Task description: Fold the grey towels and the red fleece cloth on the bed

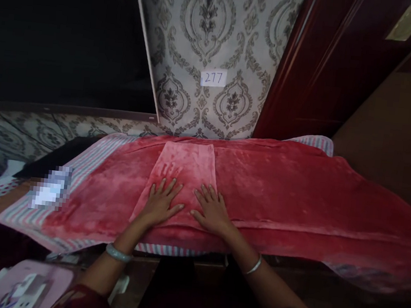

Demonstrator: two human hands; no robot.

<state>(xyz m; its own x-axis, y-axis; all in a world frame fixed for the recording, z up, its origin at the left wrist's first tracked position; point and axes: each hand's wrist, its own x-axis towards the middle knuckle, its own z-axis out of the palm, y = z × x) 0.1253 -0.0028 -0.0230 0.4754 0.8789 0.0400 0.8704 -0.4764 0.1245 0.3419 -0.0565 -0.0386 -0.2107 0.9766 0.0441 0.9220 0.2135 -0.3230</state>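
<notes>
A red plush cloth (278,191) lies spread lengthwise over the table, with a long edge running along its near side. At its left part a paler pink section (190,160) is folded over on top. My left hand (160,202) rests flat on this fold, fingers spread and pointing away from me. Beside it my right hand (212,211) also lies flat, its fingertips on the fold near the right edge. The two thumbs point towards each other with a small gap between. Neither hand grips anything. Faint finger-shaped marks show in the pile above my left hand.
Under the red cloth lies a striped cloth (98,155). A blurred-out bright object (50,189) sits on its left end. Behind stand a large dark screen (67,36) and a patterned wall. A cardboard box (396,115) is at the right, a pink stool (56,275) at lower left.
</notes>
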